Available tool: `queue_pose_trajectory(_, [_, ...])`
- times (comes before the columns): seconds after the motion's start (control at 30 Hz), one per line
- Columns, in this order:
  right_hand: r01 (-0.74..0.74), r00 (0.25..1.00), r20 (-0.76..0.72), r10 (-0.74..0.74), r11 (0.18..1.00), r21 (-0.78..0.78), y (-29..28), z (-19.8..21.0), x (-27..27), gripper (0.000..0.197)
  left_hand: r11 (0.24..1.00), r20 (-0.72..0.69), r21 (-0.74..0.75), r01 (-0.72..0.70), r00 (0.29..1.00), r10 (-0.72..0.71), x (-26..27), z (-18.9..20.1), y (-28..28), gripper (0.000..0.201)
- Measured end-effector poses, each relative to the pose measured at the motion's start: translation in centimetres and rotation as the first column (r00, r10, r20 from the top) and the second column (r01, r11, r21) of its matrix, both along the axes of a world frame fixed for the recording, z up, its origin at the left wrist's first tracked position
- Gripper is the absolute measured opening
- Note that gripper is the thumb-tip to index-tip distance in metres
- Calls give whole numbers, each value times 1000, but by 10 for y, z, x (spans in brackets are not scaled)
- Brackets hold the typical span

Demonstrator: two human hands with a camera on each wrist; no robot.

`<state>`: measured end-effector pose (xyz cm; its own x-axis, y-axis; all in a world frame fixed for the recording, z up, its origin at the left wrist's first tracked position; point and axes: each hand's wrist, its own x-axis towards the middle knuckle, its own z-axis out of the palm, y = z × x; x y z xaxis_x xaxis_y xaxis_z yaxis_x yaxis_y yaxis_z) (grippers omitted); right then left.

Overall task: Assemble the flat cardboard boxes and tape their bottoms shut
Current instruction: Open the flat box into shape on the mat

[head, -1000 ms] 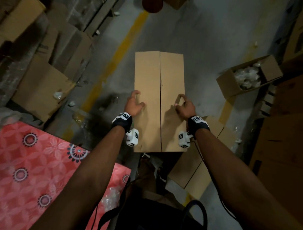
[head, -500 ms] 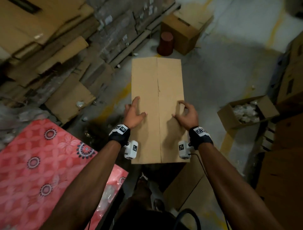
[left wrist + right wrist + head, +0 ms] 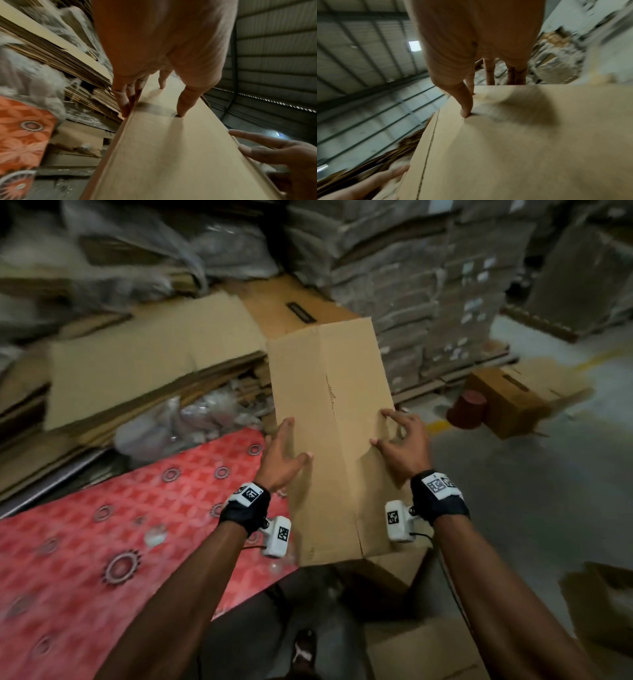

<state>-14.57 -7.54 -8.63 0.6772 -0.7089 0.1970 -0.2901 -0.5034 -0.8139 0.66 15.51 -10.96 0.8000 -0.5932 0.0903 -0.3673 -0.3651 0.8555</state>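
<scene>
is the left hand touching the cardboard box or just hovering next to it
Touching. In the left wrist view the left hand has its thumb tip planted on the cardboard box face, its fingers against the left edge.

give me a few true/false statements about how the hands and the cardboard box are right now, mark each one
1. Both hands are on the cardboard box. True.
2. The left hand holds a tape roll. False: it grips the box's left edge, thumb on the top face.
3. The right hand touches the box near its right edge. True.
4. Tape covers the box's centre seam. False: the seam shows bare.
5. The red patterned sheet lies right of the box. False: it lies to the left.
</scene>
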Motion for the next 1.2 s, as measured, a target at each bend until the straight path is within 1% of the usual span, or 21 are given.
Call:
queue_pose_trajectory(0.07, [-54,998,21,54,998,-35,27,17,16,61,997,16,-44,-70,997,71,1,18,39,84])
queue_pose_trajectory(0.17, [-139,987,77,143,989,-51,70,34,46,59,984,32,-66,-167,985,170,7,39,97,81])
queue_pose_trajectory(0.27, [-241,966,85,244,969,-46,118,39,76,57,962,-22,-94,-257,966,256,16,47,155,84])
queue_pose_trajectory(0.33, [-298,947,118,298,954,-20,153,40,93,56,945,-38,-100,-311,950,309,23,49,195,88])
queue_pose_trajectory(0.4, [-343,931,127,343,939,-23,189,36,109,56,925,-14,-74,-374,927,374,32,49,235,87])
queue_pose_trajectory(0.43, [-366,925,110,365,931,-14,207,30,117,57,912,-4,-55,-405,914,406,36,48,255,85])
queue_pose_trajectory(0.53, [-451,893,61,447,886,108,265,17,138,60,882,18,-11,-472,881,472,50,35,318,78])
queue_pose_trajectory(0.57, [-479,878,46,477,869,127,283,13,145,59,879,8,-3,-477,879,477,52,32,338,74])
queue_pose_trajectory(0.63, [-536,841,-21,541,837,110,314,3,160,61,874,-30,13,-485,874,485,59,21,376,72])
queue_pose_trajectory(0.7, [-576,807,-93,584,812,98,344,-9,173,71,876,-82,61,-479,872,482,64,10,409,76])
queue_pose_trajectory(0.73, [-596,789,-116,603,798,91,359,-14,179,76,878,-86,88,-470,875,476,69,1,425,78])
queue_pose_trajectory(0.83, [-623,734,-240,636,770,135,394,-40,193,80,889,-86,199,-413,896,435,86,-27,459,81])
queue_pose_trajectory(0.9, [-608,706,-330,627,775,172,408,-62,196,82,886,-93,309,-346,916,390,95,-47,473,84])
queue_pose_trajectory(0.97, [-585,707,-354,612,788,192,415,-83,199,85,874,-102,402,-273,935,339,105,-66,485,89])
queue_pose_trajectory(1.07, [-557,721,-361,591,805,204,419,-92,208,87,899,-143,395,-191,954,265,124,-80,498,94])
queue_pose_trajectory(1.17, [-538,731,-371,572,818,203,419,-89,223,88,898,-156,414,-150,960,232,144,-80,497,104])
queue_pose_trajectory(1.2, [-530,739,-375,560,827,190,418,-89,230,89,893,-147,425,-146,962,228,152,-82,495,105])
